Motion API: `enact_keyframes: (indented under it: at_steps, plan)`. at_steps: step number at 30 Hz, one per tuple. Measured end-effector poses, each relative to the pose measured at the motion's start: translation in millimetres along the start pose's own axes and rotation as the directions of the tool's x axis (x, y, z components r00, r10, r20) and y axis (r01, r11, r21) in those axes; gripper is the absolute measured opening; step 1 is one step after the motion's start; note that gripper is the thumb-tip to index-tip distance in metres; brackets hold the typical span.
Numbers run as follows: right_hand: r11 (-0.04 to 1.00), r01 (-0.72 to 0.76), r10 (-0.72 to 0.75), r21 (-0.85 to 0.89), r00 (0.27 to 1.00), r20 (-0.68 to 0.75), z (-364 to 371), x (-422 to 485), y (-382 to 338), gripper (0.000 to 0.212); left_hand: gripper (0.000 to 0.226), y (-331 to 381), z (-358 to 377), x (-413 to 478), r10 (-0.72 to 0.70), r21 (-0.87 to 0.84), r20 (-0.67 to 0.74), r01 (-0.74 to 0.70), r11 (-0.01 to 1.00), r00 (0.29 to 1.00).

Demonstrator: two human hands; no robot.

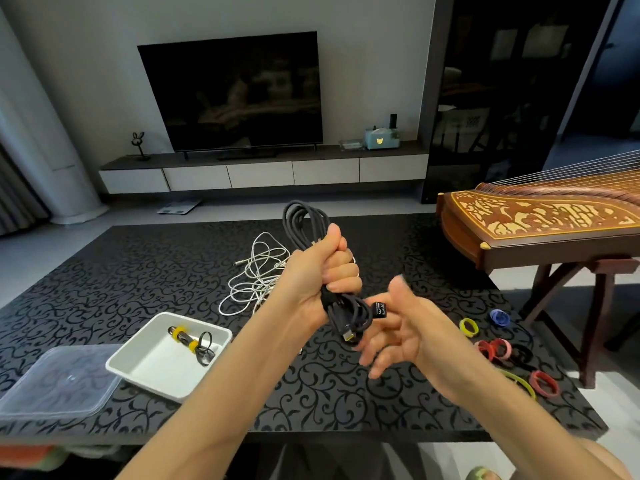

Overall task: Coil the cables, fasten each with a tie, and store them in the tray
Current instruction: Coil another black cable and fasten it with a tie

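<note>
Gripping black cable [304, 220] in left hand [322, 268], right hand [405, 327] fingers spread; one bundle [188, 341] in tray [138, 372], white cable [256, 271] uncoiled.

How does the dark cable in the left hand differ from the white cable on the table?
The dark cable is coiled and gripped by the left hand above the table; the white cable lies loose and tangled on the table. The dark cable looks thicker than the white one. Neither is in the tray yet.
</note>
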State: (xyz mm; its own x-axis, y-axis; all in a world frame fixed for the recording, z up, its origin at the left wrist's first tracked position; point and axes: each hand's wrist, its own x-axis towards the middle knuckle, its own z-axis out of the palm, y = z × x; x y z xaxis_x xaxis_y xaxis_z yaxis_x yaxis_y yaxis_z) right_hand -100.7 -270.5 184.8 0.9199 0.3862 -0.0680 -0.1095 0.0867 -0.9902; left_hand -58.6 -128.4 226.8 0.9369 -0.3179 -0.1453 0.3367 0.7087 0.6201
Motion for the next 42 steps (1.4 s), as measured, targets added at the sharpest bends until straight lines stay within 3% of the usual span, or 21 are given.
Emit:
enact_keyframes:
  at_steps: [2, 4, 9, 12, 15, 21, 22, 24, 27, 29, 32, 35, 37, 40, 42]
  plan:
    - [0.989, 0.119, -0.124, -0.087, 0.991, -0.043, 5.0, -4.8, 1.0, 0.044, 0.035, -0.7, 0.0, 0.0, 0.021, 0.008, 0.001, -0.021, 1.0, 1.0]
    - [0.965, 0.219, -0.228, -0.141, 0.973, -0.046, 6.8, -8.5, 1.2, 0.043, 0.035, -0.2, -0.8, -0.2, 0.024, 0.016, -0.001, -0.024, 1.0, 1.0]
    - [0.983, 0.182, -0.182, -0.021, 0.983, -0.009, 4.2, -8.4, -2.6, 0.022, 0.028, 5.0, -3.1, -4.1, -0.014, 0.005, 0.07, 0.013, 1.0, 0.997]
    - [0.958, 0.089, -0.093, -0.273, 0.996, -0.004, 0.7, -2.5, -0.9, 0.026, 0.027, 1.8, -4.8, -6.2, -0.004, 0.101, 0.109, -0.007, 0.995, 0.994]
    - [0.82, 0.054, -0.078, -0.57, 0.997, -0.018, -5.9, 5.0, -5.3, 0.028, 0.031, -5.3, -8.4, -5.9, 0.032, 0.256, 0.116, -0.061, 0.965, 0.993]
    - [0.683, 0.018, -0.179, -0.73, 0.973, -0.144, -24.6, 34.3, -25.4, 0.033, 0.034, -27.4, -18.7, -0.7, 0.286, 0.481, 0.071, -0.284, 0.83, 0.956]
    - [0.642, 0.021, -0.223, -0.767, 0.961, -0.16, -23.8, 39.3, -27.5, 0.032, 0.033, -30.9, -19.1, 1.3, 0.34, 0.505, 0.043, -0.314, 0.804, 0.94]
    - [0.432, -0.003, -0.373, -0.902, 0.91, -0.181, -16.2, 44.7, -28.3, 0.029, 0.033, -36.4, -18.9, 7.6, 0.433, 0.521, -0.046, -0.349, 0.779, 0.9]
    - [0.074, -0.06, -0.702, -0.995, 0.706, -0.095, 6.9, 40.5, -15.0, 0.017, 0.038, -40.9, -19.8, 15.4, 0.506, 0.5, -0.189, -0.361, 0.787, 0.841]
    - [-0.008, -0.064, -0.816, -0.998, 0.578, -0.031, 19.6, 37.4, 1.7, 0.022, 0.042, -43.7, -20.1, 17.9, 0.467, 0.47, -0.268, -0.309, 0.827, 0.843]
    - [-0.049, -0.021, -0.867, -0.999, 0.497, 0.032, 23.3, 41.9, 32.4, 0.018, 0.042, -42.2, -19.7, 25.5, 0.311, 0.356, -0.418, -0.16, 0.92, 0.854]
    - [-0.06, -0.059, -0.842, -0.996, 0.539, 0.019, 27.0, 43.7, 48.6, 0.016, 0.04, -40.2, -33.5, 24.4, 0.139, 0.223, -0.436, -0.043, 0.974, 0.889]
    - [-0.083, -0.07, -0.819, -0.994, 0.573, 0.028, 26.7, 44.2, 53.3, 0.02, 0.035, -41.1, -39.3, 17.0, 0.05, 0.088, -0.48, -0.009, 0.996, 0.876]
    - [-0.095, 0.016, -0.823, -0.995, 0.562, 0.088, 16.3, 48.0, 51.0, 0.021, 0.037, -43.5, -31.4, 14.2, -0.043, -0.023, -0.472, 0.037, 0.999, 0.881]
    - [-0.047, 0.071, -0.806, -0.996, 0.586, 0.08, 7.8, 49.6, 48.4, 0.023, 0.036, -40.1, -29.5, 22.9, -0.17, -0.15, -0.513, 0.107, 0.983, 0.842]
